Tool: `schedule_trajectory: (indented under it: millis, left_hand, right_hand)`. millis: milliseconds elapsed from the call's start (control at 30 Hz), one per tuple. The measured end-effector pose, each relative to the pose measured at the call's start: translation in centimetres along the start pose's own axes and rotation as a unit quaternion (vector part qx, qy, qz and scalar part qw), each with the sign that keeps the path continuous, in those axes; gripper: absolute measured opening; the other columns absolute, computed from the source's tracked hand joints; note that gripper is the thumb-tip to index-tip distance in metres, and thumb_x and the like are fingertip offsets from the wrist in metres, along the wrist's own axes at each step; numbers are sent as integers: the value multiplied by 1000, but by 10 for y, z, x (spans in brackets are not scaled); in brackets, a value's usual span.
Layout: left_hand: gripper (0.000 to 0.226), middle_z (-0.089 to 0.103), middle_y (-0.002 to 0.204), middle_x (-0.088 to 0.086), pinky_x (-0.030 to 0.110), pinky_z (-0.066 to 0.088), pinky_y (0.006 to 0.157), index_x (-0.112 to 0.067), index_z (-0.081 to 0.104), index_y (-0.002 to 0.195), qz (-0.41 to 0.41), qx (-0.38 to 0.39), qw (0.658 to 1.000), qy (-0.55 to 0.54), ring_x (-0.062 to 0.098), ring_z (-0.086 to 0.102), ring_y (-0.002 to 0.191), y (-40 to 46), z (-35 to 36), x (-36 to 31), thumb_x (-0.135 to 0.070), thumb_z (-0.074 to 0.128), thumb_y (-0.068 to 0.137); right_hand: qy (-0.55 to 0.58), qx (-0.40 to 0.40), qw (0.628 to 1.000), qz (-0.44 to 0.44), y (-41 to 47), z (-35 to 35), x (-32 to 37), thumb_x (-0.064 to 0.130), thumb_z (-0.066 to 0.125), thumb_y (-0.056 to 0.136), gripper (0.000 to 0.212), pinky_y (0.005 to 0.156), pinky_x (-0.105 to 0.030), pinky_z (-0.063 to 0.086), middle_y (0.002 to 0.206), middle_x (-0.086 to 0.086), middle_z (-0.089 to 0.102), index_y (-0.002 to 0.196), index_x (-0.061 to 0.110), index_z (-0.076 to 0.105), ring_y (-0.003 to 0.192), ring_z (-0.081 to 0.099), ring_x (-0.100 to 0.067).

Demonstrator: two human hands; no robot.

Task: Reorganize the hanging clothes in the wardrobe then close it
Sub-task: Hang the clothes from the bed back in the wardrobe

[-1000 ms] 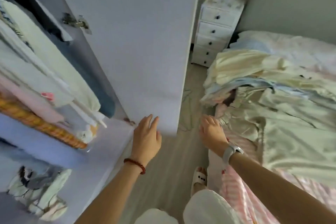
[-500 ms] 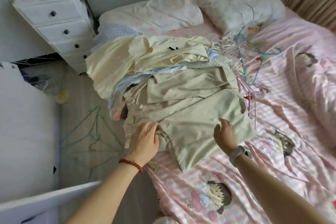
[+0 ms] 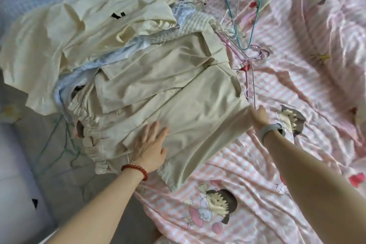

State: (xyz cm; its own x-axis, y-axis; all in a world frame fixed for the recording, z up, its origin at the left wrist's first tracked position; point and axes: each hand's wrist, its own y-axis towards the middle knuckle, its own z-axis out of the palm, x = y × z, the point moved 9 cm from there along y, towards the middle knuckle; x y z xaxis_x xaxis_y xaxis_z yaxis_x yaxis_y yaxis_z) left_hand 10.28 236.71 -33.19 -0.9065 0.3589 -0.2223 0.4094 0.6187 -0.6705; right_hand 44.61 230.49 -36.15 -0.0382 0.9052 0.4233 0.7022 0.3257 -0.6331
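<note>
The bed (image 3: pixel 257 194), spread with a pink striped sheet, carries everything here. On its left part sits a heap of clothes (image 3: pixel 103 31), pale yellow and light blue pieces piled loosely, with a tangle of wire hangers (image 3: pixel 235 24) just beyond its far right edge.

On top at the near side lies a beige garment (image 3: pixel 178 105), folded roughly flat (its gathered elastic edge faces left, toward the floor). Its long axis runs diagonally, from the near corner up toward the hangers.

The left hand (image 3: pixel 150 144) rests flat on the garment's near edge, fingers straight and spread, gripping nothing. The right hand (image 3: pixel 258 116) is at the garment's right corner, fingers reaching under or against the cloth; whether it pinches the fabric I cannot tell.

Both hands touch it, one at each end, so a two-handed lift looks likely.
</note>
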Motion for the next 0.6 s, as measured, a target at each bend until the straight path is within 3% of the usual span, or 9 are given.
schedule_trajectory:
  millis: [100,167,233,333,433,500,600]
  left_hand:
    - [61,-19,154,-5,46,6,116,-34,0,147,3,18,1000,-8,18,-20,141,1,3,2,-30,35,97]
    - [60,-19,154,-6,45,7,116,-34,1,147,1,33,999,-19,17,-20,141,2,2,3,-29,35,98]
    - [58,-17,155,-6,42,6,117,-33,4,147,-4,46,999,-23,17,-19,141,2,1,4,-29,35,98]
    - [50,-4,157,-1,33,6,115,-27,22,146,-11,51,997,-54,17,-7,143,4,-8,2,-26,37,98]
    - [38,34,147,7,27,21,109,-13,46,133,-3,-5,997,-80,20,27,136,9,-42,-7,-19,40,96]
    - [37,44,139,9,27,26,106,-9,48,131,9,-63,993,-100,22,38,129,9,-79,-16,-17,42,96]
    - [43,37,143,11,28,25,105,-9,37,138,49,-170,977,-117,23,35,132,1,-150,-42,-16,42,96]
  right_hand:
    - [105,-60,992,19,1,-7,2,26,37,92,37,84,-36,40,104,-21,59,101,-4,56,93,52,-30]
    - [163,-102,981,21,-9,-13,3,32,36,92,37,71,-31,34,76,-11,52,72,4,49,77,46,-24]
    - [197,-132,971,5,-23,-18,4,36,38,94,45,66,-29,29,60,-3,38,57,11,34,69,40,-23]
    - [195,-162,966,-49,-53,-31,14,38,39,97,53,56,-28,19,53,-1,30,52,12,25,53,29,-20]
    - [227,-181,952,-95,-78,-44,19,37,44,96,56,53,-32,15,51,-1,25,50,13,22,50,24,-12]
    - [252,-180,942,-126,-94,-51,18,42,49,88,53,54,-30,16,51,-1,23,51,13,23,51,22,-13]
    - [286,-146,929,-186,-119,-55,19,33,61,85,52,51,-27,21,51,2,23,52,15,25,49,23,-10]
